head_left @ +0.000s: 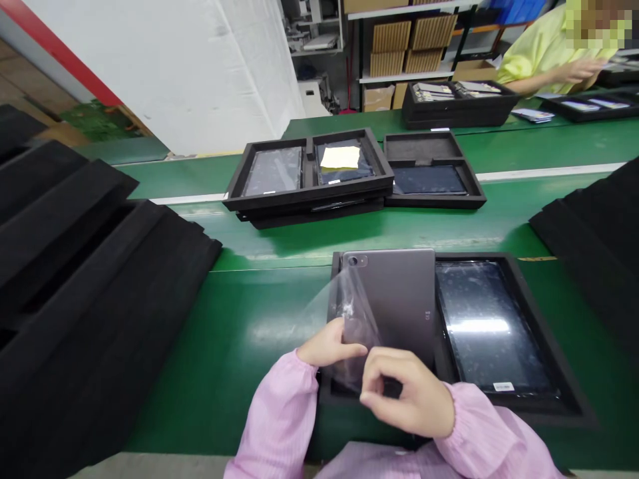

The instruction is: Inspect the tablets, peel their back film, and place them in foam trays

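Note:
A grey tablet (399,299), its back with the camera facing me, is tilted up over the left compartment of a black foam tray (539,326). My left hand (329,342) is closed at its lower left edge, thumb across the front and the other fingers mostly hidden. Clear plastic film (357,313) hangs loose over the tablet's left side and sticks out past it. My right hand (409,389) pinches the film's lower edge between thumb and forefinger. In the tray's right compartment lies another tablet (489,319), dark and film-wrapped, with a small white label.
Stacked black foam trays (309,193) with tablets, one under a yellow note (340,158), stand beyond, beside another tray (429,179). Black foam stacks rise at left (100,299) and right (594,233). A person in yellow (539,53) works at the back right.

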Demonstrator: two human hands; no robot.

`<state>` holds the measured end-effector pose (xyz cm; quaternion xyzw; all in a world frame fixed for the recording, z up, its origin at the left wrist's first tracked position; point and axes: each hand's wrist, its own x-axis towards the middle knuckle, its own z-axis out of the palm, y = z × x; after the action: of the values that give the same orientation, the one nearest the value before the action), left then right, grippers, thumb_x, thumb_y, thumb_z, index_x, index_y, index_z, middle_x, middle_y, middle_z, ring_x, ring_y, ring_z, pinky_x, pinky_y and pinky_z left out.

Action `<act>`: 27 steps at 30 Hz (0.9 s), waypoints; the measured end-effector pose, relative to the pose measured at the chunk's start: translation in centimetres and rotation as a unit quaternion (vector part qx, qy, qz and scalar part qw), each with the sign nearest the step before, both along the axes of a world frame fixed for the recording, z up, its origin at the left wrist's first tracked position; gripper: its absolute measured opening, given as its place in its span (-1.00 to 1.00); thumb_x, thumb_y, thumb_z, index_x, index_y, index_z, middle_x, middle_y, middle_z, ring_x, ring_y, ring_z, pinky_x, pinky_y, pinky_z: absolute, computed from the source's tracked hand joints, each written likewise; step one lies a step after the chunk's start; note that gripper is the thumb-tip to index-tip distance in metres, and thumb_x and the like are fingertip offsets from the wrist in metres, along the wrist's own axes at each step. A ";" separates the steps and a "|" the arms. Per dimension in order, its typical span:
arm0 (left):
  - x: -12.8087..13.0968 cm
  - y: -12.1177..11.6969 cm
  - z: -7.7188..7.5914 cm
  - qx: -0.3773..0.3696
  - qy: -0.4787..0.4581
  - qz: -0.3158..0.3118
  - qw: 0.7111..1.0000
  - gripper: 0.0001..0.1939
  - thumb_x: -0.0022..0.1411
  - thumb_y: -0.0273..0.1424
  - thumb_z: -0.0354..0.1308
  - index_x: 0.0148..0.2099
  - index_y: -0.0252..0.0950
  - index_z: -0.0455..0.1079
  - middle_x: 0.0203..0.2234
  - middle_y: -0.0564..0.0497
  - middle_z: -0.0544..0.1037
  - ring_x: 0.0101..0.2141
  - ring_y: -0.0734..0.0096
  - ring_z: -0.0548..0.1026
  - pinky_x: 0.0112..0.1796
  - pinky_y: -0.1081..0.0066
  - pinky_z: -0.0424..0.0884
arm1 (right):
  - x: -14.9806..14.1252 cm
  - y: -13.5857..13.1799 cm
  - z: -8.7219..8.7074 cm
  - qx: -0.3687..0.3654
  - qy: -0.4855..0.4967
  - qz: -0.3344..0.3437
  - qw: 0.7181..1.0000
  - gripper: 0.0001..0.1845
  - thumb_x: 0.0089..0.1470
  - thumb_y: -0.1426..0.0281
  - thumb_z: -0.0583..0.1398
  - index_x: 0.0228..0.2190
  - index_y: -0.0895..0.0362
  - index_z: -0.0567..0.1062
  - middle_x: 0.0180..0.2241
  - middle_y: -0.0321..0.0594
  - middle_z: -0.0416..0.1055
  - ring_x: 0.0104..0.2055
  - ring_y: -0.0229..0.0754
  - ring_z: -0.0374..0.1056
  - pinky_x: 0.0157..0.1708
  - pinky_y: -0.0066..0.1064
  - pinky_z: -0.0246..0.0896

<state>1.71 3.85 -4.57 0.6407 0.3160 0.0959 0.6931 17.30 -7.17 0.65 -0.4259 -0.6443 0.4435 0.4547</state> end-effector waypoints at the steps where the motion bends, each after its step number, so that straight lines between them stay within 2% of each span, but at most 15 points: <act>1: 0.1 0.0 0.0 -0.004 0.005 0.004 1.000 -0.62 -0.03 -0.29 0.33 -0.15 -0.38 0.50 -0.25 -0.08 0.63 -0.19 0.13 0.55 -0.11 0.25 0.47 | 0.6 0.0 0.1 0.012 -0.003 -0.049 0.999 -0.82 0.07 0.50 0.18 -0.55 0.09 0.37 -0.55 -0.35 0.33 -0.51 -0.30 0.26 -0.46 -0.50 0.21; 3: 0.2 0.0 0.0 -0.026 0.012 0.009 1.000 -0.56 -0.06 -0.29 0.34 -0.11 -0.38 0.49 -0.20 -0.09 0.63 -0.15 0.11 0.54 -0.06 0.23 0.44 | 1.7 0.0 -0.3 0.037 -0.011 -0.178 0.983 -0.81 0.10 0.48 0.18 -0.53 0.08 0.37 -0.53 -0.33 0.34 -0.48 -0.27 0.30 -0.43 -0.47 0.24; 4: 0.2 0.0 0.0 -0.039 0.015 0.013 0.999 -0.53 -0.08 -0.29 0.35 -0.09 -0.37 0.49 -0.17 -0.10 0.63 -0.12 0.10 0.53 -0.05 0.23 0.43 | 2.3 0.0 -0.8 0.043 -0.011 -0.259 0.965 -0.85 0.12 0.45 0.18 -0.49 0.07 0.38 -0.50 -0.31 0.36 -0.45 -0.25 0.32 -0.40 -0.44 0.27; 6: 0.2 0.0 0.0 -0.051 0.024 0.029 0.998 -0.50 -0.10 -0.29 0.36 -0.07 -0.36 0.49 -0.14 -0.11 0.62 -0.08 0.07 0.52 -0.02 0.21 0.42 | 3.5 0.2 -2.2 0.023 -0.002 -0.415 0.909 -0.92 0.10 0.35 0.20 -0.32 0.06 0.41 -0.32 -0.21 0.42 -0.30 -0.18 0.38 -0.30 -0.37 0.33; 8: 0.1 0.1 0.0 -0.054 0.026 0.049 0.997 -0.48 -0.14 -0.29 0.38 -0.07 -0.36 0.49 -0.13 -0.12 0.62 -0.05 0.04 0.51 0.00 0.19 0.41 | 4.7 0.5 -3.9 -0.035 0.019 -0.496 0.868 -0.55 0.03 0.21 0.24 -0.05 0.05 0.34 -0.08 -0.06 0.40 -0.09 -0.07 0.39 -0.16 -0.24 0.37; 9: 0.0 0.2 -0.1 -0.057 0.024 0.057 0.996 -0.47 -0.15 -0.28 0.39 -0.08 -0.36 0.50 -0.13 -0.12 0.62 -0.05 0.03 0.50 0.00 0.18 0.41 | 5.2 0.5 -4.6 -0.073 0.034 -0.491 0.868 -0.38 -0.02 0.14 0.26 0.05 0.05 0.27 0.00 0.00 0.37 -0.01 -0.02 0.38 -0.10 -0.17 0.37; 11: -0.3 0.2 -0.1 -0.070 0.018 0.064 0.995 -0.46 -0.18 -0.26 0.41 -0.10 -0.36 0.50 -0.15 -0.12 0.63 -0.06 0.01 0.51 -0.01 0.17 0.40 | 5.8 0.5 -5.3 -0.153 0.079 -0.408 0.897 -0.23 -0.08 0.07 0.30 0.11 0.06 0.23 0.02 0.02 0.41 0.04 0.02 0.39 -0.04 -0.12 0.36; 13: -0.4 0.2 -0.1 -0.095 -0.001 0.068 0.993 -0.41 -0.21 -0.24 0.44 -0.08 -0.36 0.49 -0.16 -0.13 0.63 -0.06 -0.01 0.51 -0.02 0.17 0.41 | 6.0 0.4 -5.1 -0.214 0.131 -0.312 0.916 -0.33 -0.07 0.03 0.30 0.02 0.07 0.34 -0.11 -0.04 0.52 -0.06 0.00 0.47 -0.10 -0.15 0.41; 15: -0.3 0.1 -0.1 -0.116 -0.034 0.084 0.989 -0.33 -0.21 -0.23 0.45 -0.01 -0.36 0.46 -0.14 -0.15 0.62 -0.04 -0.01 0.51 -0.01 0.18 0.40 | 6.0 0.0 -3.8 -0.246 0.160 -0.267 0.918 -0.46 -0.04 0.01 0.29 -0.14 0.10 0.43 -0.28 -0.10 0.57 -0.22 -0.03 0.52 -0.23 -0.23 0.45; 18: 0.2 -0.3 0.0 -0.123 -0.060 0.113 0.984 -0.24 -0.10 -0.17 0.41 0.14 -0.33 0.35 -0.12 -0.14 0.61 -0.08 0.09 0.53 -0.05 0.23 0.42 | 6.8 -0.4 -0.9 -0.258 0.144 -0.274 0.915 -0.53 -0.09 0.02 0.32 -0.30 0.12 0.42 -0.46 -0.21 0.55 -0.44 -0.12 0.50 -0.40 -0.33 0.43; 20: 0.8 -0.6 0.0 -0.114 -0.047 0.130 0.984 -0.19 -0.02 -0.12 0.36 0.24 -0.29 0.25 -0.09 -0.15 0.59 -0.14 0.17 0.55 -0.13 0.27 0.45 | 7.9 -0.6 1.1 -0.254 0.114 -0.289 0.916 -0.54 -0.14 0.03 0.34 -0.34 0.11 0.41 -0.49 -0.22 0.55 -0.49 -0.13 0.48 -0.46 -0.36 0.40; 22: 1.3 -1.1 0.0 -0.106 -0.040 0.149 0.982 -0.12 0.01 -0.08 0.34 0.30 -0.24 0.15 0.00 -0.20 0.54 -0.10 0.17 0.54 -0.17 0.29 0.46 | 8.9 -0.6 2.6 -0.236 0.049 -0.317 0.917 -0.59 -0.13 0.07 0.33 -0.36 0.11 0.43 -0.49 -0.20 0.56 -0.49 -0.11 0.49 -0.52 -0.37 0.37; 25: 1.9 -2.2 0.3 -0.119 -0.064 0.167 0.977 -0.09 -0.01 0.00 0.34 0.31 -0.24 0.15 0.12 -0.29 0.45 0.03 0.08 0.48 -0.08 0.24 0.44 | 9.0 -0.6 3.9 -0.195 -0.074 -0.369 0.906 -0.70 -0.12 0.16 0.29 -0.37 0.10 0.47 -0.56 -0.22 0.54 -0.52 -0.06 0.50 -0.54 -0.35 0.37; 27: 2.3 -3.2 0.9 -0.164 -0.094 0.164 0.968 -0.10 0.02 0.08 0.28 0.30 -0.24 0.18 0.13 -0.30 0.45 0.09 0.01 0.44 -0.04 0.18 0.42 | 7.9 -0.5 4.2 -0.158 -0.100 -0.383 0.905 -0.72 -0.11 0.21 0.26 -0.34 0.10 0.50 -0.48 -0.17 0.59 -0.46 -0.04 0.54 -0.47 -0.33 0.43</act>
<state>3.97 0.70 -3.66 0.4460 0.3617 0.2148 0.7900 25.16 -7.70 4.85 -0.7482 -0.3950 0.2863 0.4496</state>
